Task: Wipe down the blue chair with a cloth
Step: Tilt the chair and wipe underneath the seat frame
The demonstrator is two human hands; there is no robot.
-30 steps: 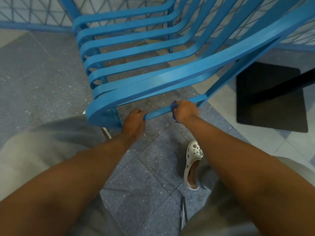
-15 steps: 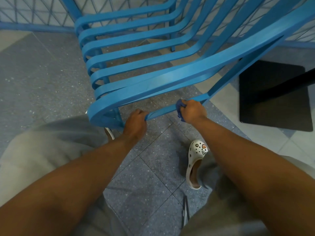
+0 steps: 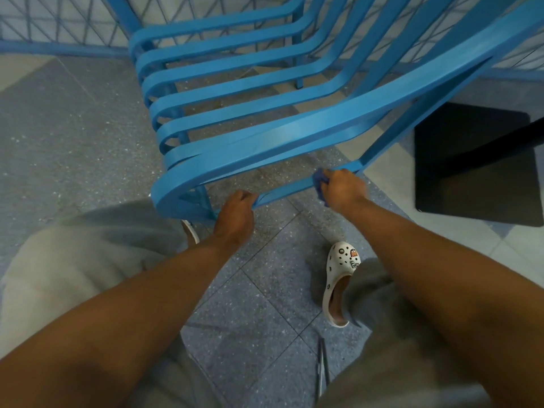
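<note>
The blue slatted chair (image 3: 265, 142) fills the upper middle of the head view, seen from its side. A thin lower side bar (image 3: 285, 191) runs under the seat. My left hand (image 3: 237, 212) grips that bar near its left end. My right hand (image 3: 343, 188) holds a bunched dark blue cloth (image 3: 318, 179) against the right end of the same bar, close to the rear leg. Most of the cloth is hidden inside my fist.
A black square table base (image 3: 471, 160) with a dark post lies on the floor at right. My white clog (image 3: 341, 278) stands on the grey speckled tiles below the bar. A blue mesh fence (image 3: 59, 28) runs behind the chair. My grey trousers fill the lower corners.
My right hand with the cloth has slid rightward along the lower bar toward the rear leg. My left hand keeps its grip at the same spot on the bar.
</note>
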